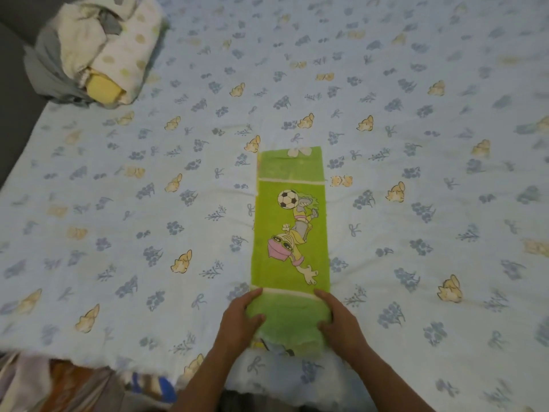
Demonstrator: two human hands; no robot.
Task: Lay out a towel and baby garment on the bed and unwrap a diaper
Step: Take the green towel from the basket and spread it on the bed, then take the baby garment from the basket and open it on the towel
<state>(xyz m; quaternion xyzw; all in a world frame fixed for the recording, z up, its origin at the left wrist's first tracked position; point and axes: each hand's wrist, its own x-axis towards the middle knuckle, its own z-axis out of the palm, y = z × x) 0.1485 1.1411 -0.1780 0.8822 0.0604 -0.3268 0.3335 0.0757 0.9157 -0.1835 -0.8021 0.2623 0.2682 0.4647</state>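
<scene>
A green towel (289, 230) with a cartoon figure and a football lies in a long narrow strip down the middle of the bed, running away from me. Its near end is still bunched or rolled. My left hand (242, 318) grips the left side of that near end, and my right hand (338, 319) grips the right side. At the far left corner sits a pile of baby clothes and cloths (101, 52), white, grey, spotted and yellow. I cannot pick out a diaper or a single garment in that pile.
The bed sheet (416, 203) is pale blue with small flower and animal prints. A dark grey surface (12, 84) borders the bed on the left. Crumpled striped and orange fabric (89, 385) lies at the near left edge.
</scene>
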